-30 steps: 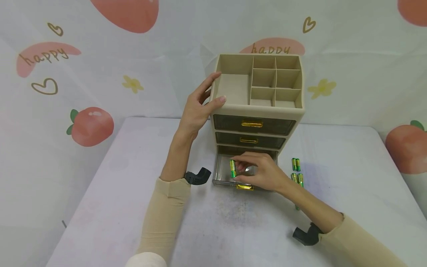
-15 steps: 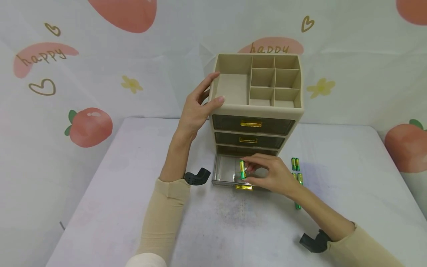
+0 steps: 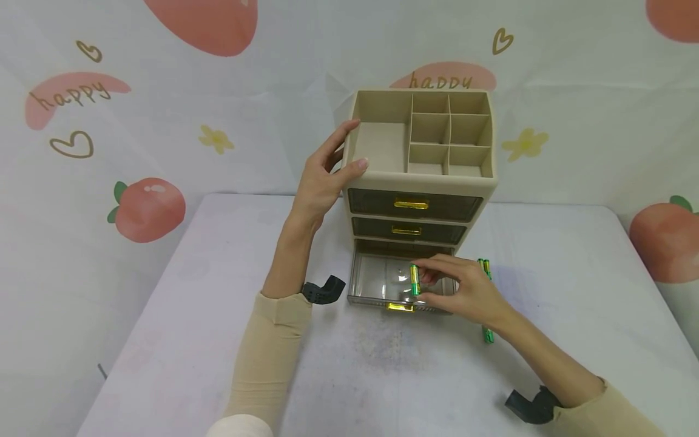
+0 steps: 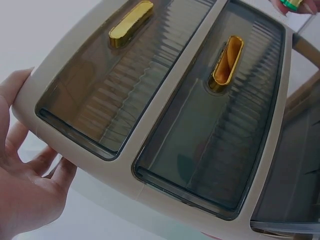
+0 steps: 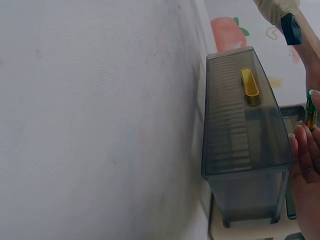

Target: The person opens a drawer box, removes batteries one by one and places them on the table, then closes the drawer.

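Note:
My left hand [image 3: 324, 176] grips the left side of a beige desktop drawer organizer [image 3: 426, 181], with the thumb over its upper rim. The left wrist view shows fingers [image 4: 37, 165] against the side wall, beside two dark drawers with gold handles. The bottom drawer [image 3: 371, 279] is pulled out; its see-through front shows in the right wrist view. Above this drawer's right part, my right hand [image 3: 466, 294] pinches a green and gold battery [image 3: 415, 280] between thumb and fingers. The battery stands nearly upright in the head view.
More green batteries [image 3: 488, 335] lie on the white table [image 3: 262, 255] to the organizer's right, partly hidden by the right hand and forearm. A printed cloth [image 3: 273, 91] hangs behind. Divided compartments [image 3: 431, 127] top the organizer.
My right hand has moved right with the battery, from the drawer's middle to its right part. My left hand, the organizer and the drawer have stayed in place.

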Action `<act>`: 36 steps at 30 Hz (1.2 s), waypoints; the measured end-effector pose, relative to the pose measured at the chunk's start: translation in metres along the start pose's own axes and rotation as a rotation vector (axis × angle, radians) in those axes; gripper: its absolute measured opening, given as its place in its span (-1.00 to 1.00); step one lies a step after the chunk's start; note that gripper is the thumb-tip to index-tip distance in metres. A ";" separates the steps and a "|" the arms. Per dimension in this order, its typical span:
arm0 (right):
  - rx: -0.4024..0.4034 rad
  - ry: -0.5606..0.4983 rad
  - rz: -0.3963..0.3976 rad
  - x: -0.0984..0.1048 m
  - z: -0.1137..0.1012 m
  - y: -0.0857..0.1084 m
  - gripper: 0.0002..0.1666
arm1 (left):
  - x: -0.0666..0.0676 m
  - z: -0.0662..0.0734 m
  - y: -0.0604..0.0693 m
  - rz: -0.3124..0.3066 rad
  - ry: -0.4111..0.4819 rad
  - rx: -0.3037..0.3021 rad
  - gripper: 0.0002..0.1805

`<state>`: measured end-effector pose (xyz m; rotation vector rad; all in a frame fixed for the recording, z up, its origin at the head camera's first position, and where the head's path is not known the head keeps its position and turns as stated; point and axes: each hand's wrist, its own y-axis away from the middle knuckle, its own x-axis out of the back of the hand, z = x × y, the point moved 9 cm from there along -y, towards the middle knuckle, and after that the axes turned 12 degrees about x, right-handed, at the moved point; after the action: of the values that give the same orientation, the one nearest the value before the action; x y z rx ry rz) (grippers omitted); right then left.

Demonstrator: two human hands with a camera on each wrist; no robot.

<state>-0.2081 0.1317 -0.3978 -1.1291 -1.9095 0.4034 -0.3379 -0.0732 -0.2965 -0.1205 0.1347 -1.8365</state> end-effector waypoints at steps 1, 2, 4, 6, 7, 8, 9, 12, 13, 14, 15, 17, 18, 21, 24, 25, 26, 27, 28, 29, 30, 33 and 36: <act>-0.003 0.004 0.001 0.002 0.000 0.002 -0.32 | 0.000 0.000 0.000 0.000 0.001 0.002 -0.34; -0.009 0.002 0.002 0.004 0.000 0.004 -0.32 | 0.000 -0.001 0.000 0.000 0.004 0.005 -0.34; -0.026 -0.002 0.001 0.007 0.002 0.008 -0.31 | -0.001 0.000 0.001 0.001 0.008 0.014 -0.34; -0.030 -0.002 0.005 0.011 0.002 0.012 -0.31 | -0.003 0.003 0.003 0.001 0.011 0.023 -0.33; -0.034 -0.005 0.009 0.013 0.002 0.014 -0.31 | -0.003 0.003 0.003 0.001 0.011 0.026 -0.32; -0.034 -0.001 0.012 0.014 0.002 0.015 -0.30 | -0.003 0.003 0.003 0.000 0.013 0.028 -0.31; -0.032 0.007 0.013 0.016 0.001 0.017 -0.30 | -0.003 0.004 0.003 0.000 0.011 0.027 -0.30; -0.037 0.039 0.018 0.021 0.000 0.022 -0.29 | -0.001 -0.001 0.000 -0.004 0.006 0.018 -0.29; -0.043 0.049 0.018 0.023 0.000 0.025 -0.29 | -0.001 -0.001 0.000 -0.005 0.006 0.017 -0.30; -0.047 0.060 0.018 0.024 0.000 0.027 -0.28 | -0.001 -0.001 0.001 -0.006 0.005 0.014 -0.30; -0.049 0.075 0.016 0.026 0.000 0.029 -0.27 | -0.001 -0.001 0.001 -0.006 0.003 0.013 -0.31; -0.052 0.085 0.015 0.028 -0.001 0.034 -0.25 | -0.001 0.000 0.002 -0.007 0.003 0.009 -0.33; -0.052 0.094 0.014 0.029 -0.001 0.036 -0.25 | -0.002 0.000 0.002 -0.008 0.002 0.007 -0.33; -0.055 0.110 0.014 0.032 -0.001 0.042 -0.24 | -0.002 0.001 0.003 -0.008 0.004 0.001 -0.34; -0.080 0.112 0.022 0.034 0.000 0.048 -0.26 | -0.001 0.001 0.003 -0.005 0.006 0.002 -0.34; -0.084 0.110 0.025 0.035 0.000 0.049 -0.27 | -0.001 0.001 0.003 -0.003 0.006 0.002 -0.34; -0.087 0.107 0.029 0.036 0.000 0.051 -0.27 | -0.001 0.000 0.003 -0.001 0.006 0.004 -0.34; -0.085 0.104 0.032 0.037 -0.001 0.053 -0.27 | -0.001 0.000 0.003 0.001 0.005 0.005 -0.34; -0.090 0.091 0.036 0.037 -0.001 0.054 -0.27 | 0.000 0.000 0.002 0.003 0.004 0.006 -0.34; -0.090 0.080 0.040 0.038 -0.001 0.056 -0.27 | 0.000 0.000 0.002 0.004 0.005 0.007 -0.34; -0.091 0.075 0.040 0.038 -0.001 0.057 -0.27 | 0.000 -0.001 0.002 0.005 0.003 0.007 -0.34; -0.092 0.074 0.043 0.040 -0.003 0.061 -0.27 | 0.000 -0.001 0.002 0.003 0.004 0.011 -0.34; -0.097 0.082 0.046 0.044 -0.004 0.064 -0.27 | 0.000 -0.001 0.001 0.002 0.009 0.022 -0.32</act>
<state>-0.1789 0.2018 -0.4137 -1.2362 -1.8506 0.2871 -0.3368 -0.0731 -0.2976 -0.0972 0.1210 -1.8359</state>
